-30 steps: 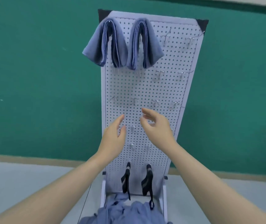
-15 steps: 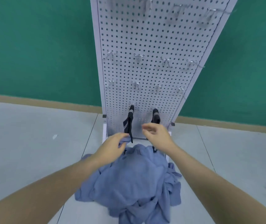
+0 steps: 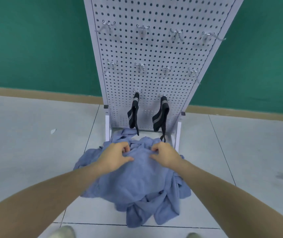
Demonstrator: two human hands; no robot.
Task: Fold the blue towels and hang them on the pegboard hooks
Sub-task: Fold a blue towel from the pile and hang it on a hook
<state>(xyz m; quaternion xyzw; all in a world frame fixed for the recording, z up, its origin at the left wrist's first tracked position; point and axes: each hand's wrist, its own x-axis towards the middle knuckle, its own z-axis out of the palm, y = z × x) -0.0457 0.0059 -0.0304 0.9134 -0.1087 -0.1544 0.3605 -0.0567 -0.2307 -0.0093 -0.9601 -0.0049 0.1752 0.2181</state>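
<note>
A crumpled heap of blue towels [image 3: 137,184] lies on the grey tiled floor at the foot of the white pegboard [image 3: 154,54]. My left hand [image 3: 115,156] pinches the top towel's cloth on the left of the heap's far edge. My right hand [image 3: 166,154] pinches the same cloth a little to the right. Two rows of bare metal hooks [image 3: 139,66] stick out of the board above. The towels hung higher up are out of view.
Two black striped socks [image 3: 160,114] hang from the lowest hooks, just above the heap. The board's white legs [image 3: 107,124] stand on either side of the towels. A green wall [image 3: 34,45] is behind. My shoe tips [image 3: 63,231] show at the bottom edge.
My view dropped from the upper board to the floor. Both hands came down from in front of the pegboard and closed on the top of the towel heap.
</note>
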